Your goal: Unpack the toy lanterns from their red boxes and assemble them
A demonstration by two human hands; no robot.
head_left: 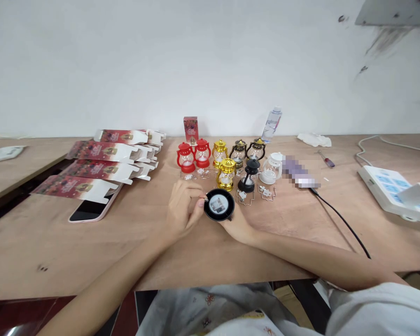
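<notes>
A black lantern (205, 212) is turned with its round underside toward me, showing a white disc (219, 204) with a metallic compartment in the middle. My right hand (241, 225) grips it from behind and below, so its fingers are mostly hidden. At the lantern's left rim, my left hand (186, 205) pinches a tiny item between thumb and forefinger, too small to name. Just beyond stand small lanterns: two red ones (202, 154), gold ones (226, 175), dark bronze ones (238, 153), a black one (249, 176) and a white one (271, 169). Bent wire pieces (245, 198) lie near them.
Flattened red-and-white boxes (91, 168) lie at left, partly over a phone (87, 211). An upright red box (191, 130) and a bottle (272, 123) stand by the wall. At right are a screwdriver (326, 159), a black cable (341, 221) and a power strip (388, 186).
</notes>
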